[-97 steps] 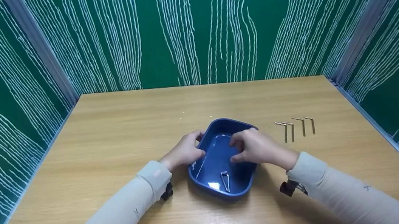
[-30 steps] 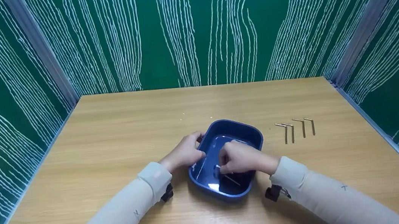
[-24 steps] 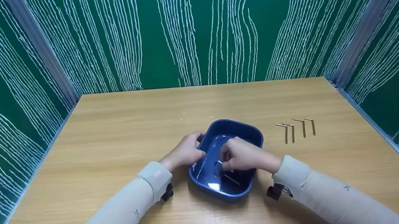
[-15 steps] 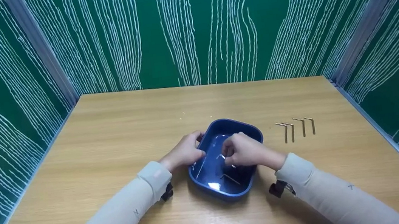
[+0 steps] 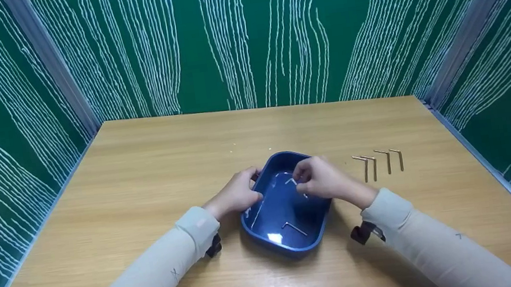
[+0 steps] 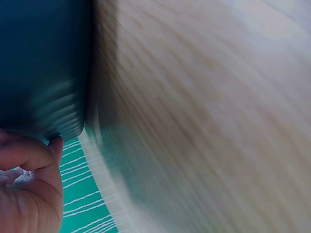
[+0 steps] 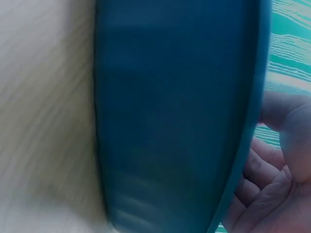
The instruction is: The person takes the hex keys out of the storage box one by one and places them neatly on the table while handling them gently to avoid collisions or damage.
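A blue plastic bin stands on the table. My left hand grips its left rim, thumb over the inside and fingers outside; the left wrist view shows the curled hand at the bin's wall. Over the far right part of the bin, my right hand pinches a silver L-shaped hex key, partly covered by the fingers. A second hex key lies on the bin floor at the near end. In the right wrist view the bin's wall hides the fingertips of the right hand.
Several more hex keys lie in a row on the wooden table, right of the bin. Tiny pale specks sit beyond the bin. Green panels with white wavy lines enclose the table's back and sides.
Two hex keys lay together in the bin earlier. My right hand has taken one and lifted it toward the far right; the other has turned on the floor. My left hand stays put.
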Demonstrator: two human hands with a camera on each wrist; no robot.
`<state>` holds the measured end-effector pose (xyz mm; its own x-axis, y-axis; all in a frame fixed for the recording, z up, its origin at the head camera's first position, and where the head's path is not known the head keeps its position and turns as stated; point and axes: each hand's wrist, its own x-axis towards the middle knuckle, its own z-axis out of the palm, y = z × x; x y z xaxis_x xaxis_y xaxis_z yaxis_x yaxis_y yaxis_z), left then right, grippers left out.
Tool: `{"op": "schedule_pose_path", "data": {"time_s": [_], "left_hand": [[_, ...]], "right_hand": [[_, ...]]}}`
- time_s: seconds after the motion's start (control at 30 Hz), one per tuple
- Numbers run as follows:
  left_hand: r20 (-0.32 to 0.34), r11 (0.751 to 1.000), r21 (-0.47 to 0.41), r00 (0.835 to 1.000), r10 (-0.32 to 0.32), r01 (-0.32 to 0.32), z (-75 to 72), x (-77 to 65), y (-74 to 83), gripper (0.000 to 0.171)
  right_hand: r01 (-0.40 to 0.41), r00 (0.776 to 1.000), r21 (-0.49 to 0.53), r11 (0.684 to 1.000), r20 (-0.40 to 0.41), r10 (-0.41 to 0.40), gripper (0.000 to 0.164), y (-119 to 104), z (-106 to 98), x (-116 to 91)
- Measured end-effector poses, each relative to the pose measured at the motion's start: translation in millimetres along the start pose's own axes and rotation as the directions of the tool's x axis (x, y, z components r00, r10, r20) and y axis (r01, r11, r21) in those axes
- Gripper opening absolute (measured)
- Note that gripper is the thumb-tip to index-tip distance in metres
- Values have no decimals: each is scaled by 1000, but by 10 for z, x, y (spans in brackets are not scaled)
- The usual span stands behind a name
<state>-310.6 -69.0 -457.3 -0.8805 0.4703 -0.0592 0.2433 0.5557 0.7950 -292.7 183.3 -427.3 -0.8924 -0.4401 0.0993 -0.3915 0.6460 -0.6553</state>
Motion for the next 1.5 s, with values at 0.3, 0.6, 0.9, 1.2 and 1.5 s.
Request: {"op": "schedule_pose_path", "data": {"time_s": [0.3,0.6,0.9,1.2,1.5], "left_hand": [[-1,1000,14,1000,1,-1,-3,4,6,56],[-3,1000,12,1000,-7,7,4,1,-2,56],[-4,1000,17,1000,3,-3,0,5,-11,57],[-6,1000,17,1000,19,-19,-1,-4,-13,58],[-7,1000,23,1000,20,-20,0,1,-8,57]], "right_hand": [[-58,998,50,997,-28,60,16,79,-108,11],[-119,990,87,989,-70,126,19,137,-273,5],[-162,978,146,976,-111,179,16,213,-397,0],[-230,958,157,960,-137,252,19,286,-518,-31],[-243,945,183,953,-176,274,17,395,-623,-47]]}}
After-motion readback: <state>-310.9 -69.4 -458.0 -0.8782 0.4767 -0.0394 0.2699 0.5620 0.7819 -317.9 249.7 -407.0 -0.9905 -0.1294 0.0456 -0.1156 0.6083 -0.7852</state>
